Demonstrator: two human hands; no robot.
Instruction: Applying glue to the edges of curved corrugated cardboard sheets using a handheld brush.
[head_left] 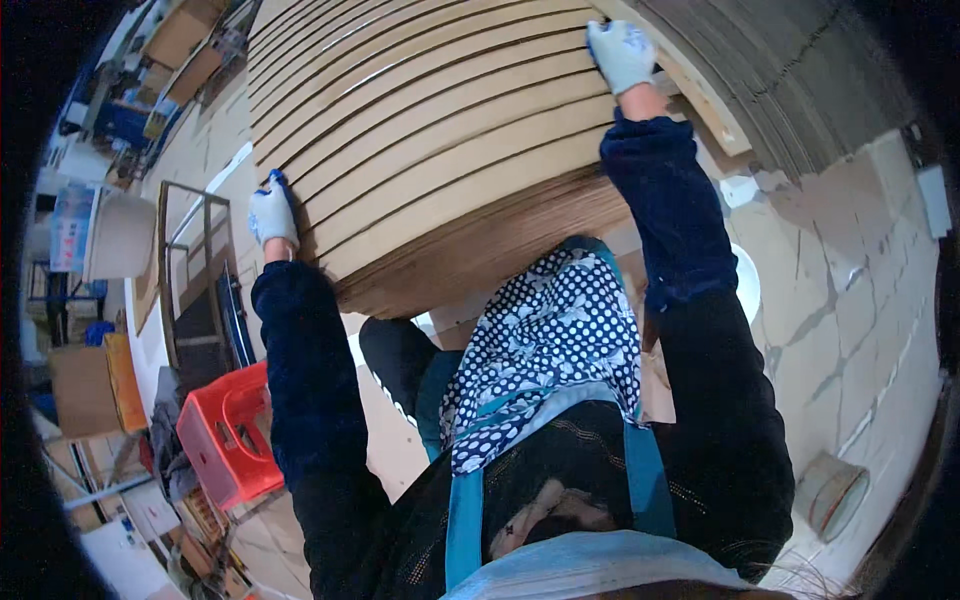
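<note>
A: How did the surface and the room look?

B: The floor [850, 285] was pale, crossed by irregular darker lines. A stack of tan strips [440, 130] was directly in front of the person; what was under it, I could not see. The left side of the room was crowded, with one red crate [225, 440] and one dark metal frame [163, 260].

A: And the other numbers?

B: More than ten strips showed on top — I could not count them exactly. One wooden bar [700, 98] lay beside their right ends, and one round container [835, 497] was at the lower right.

A: Did the person hold something?

B: The left hand [272, 212] was at the left ends, the right hand [624, 55] at the right ends. Both were gloved, with fingers curled — whether they gripped a strip, I could not tell.
</note>
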